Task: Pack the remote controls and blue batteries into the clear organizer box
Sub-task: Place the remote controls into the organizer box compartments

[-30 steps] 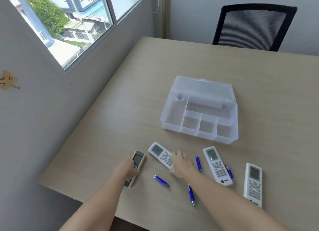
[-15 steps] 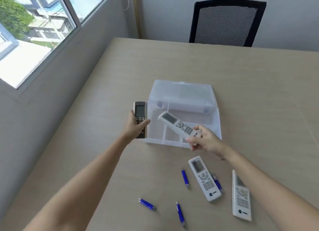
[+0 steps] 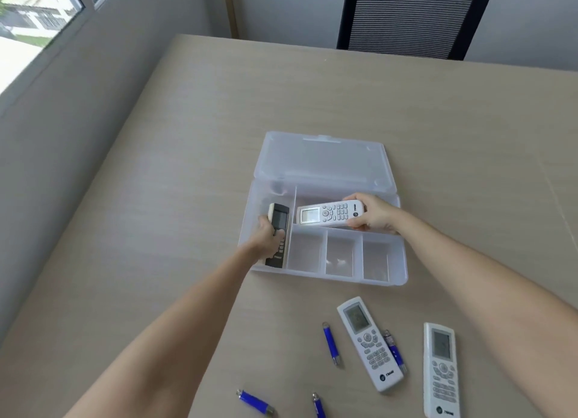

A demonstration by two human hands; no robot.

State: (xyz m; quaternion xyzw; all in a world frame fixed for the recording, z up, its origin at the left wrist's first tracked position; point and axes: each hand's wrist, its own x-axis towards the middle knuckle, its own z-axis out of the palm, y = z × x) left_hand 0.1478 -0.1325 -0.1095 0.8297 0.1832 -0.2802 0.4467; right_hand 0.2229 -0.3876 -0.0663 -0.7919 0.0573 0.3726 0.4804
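The left hand grips a dark remote over the left compartment of the clear box, which stands open on the table. The right hand clasps a white remote lying crosswise in the long rear compartment. Nearer, four blue batteries and two more white remotes lie on the table.

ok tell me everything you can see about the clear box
The clear box is frosted see-through plastic and sits flat on the table, its hinged lid open and lying back. Inside are a long left compartment, a wide rear one and three small, bare front cells. The left hand lowers a dark remote into the left compartment; the right hand holds a white remote in the rear one.
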